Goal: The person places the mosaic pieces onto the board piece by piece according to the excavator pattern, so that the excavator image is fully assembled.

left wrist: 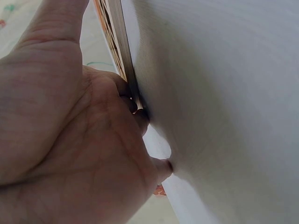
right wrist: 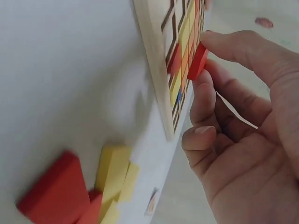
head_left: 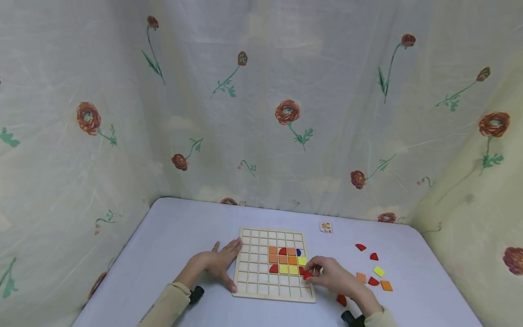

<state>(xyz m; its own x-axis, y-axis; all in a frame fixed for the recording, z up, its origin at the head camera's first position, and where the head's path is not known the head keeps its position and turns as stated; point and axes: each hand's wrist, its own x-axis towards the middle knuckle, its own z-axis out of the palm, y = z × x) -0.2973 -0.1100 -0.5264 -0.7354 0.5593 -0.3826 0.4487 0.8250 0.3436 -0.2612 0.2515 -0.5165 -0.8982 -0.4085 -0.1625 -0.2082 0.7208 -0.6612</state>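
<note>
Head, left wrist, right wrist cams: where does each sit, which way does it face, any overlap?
Head: on the person's head, facing forward and down at the wooden grid board, loose tiles and flowered curtain; left hand, right hand and both sleeves show.
Left wrist: on that wrist, facing past the palm to the board's edge and white tabletop; only the left hand shows clearly.
Right wrist: on that wrist, facing past the fingers pinching a red tile; right hand shows large.
Shared: head and right wrist both see that pinched tile.

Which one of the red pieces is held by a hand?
The flat red piece that the right hand pinches; the other red pieces lie on the pale wooden grid board or the white table.
</note>
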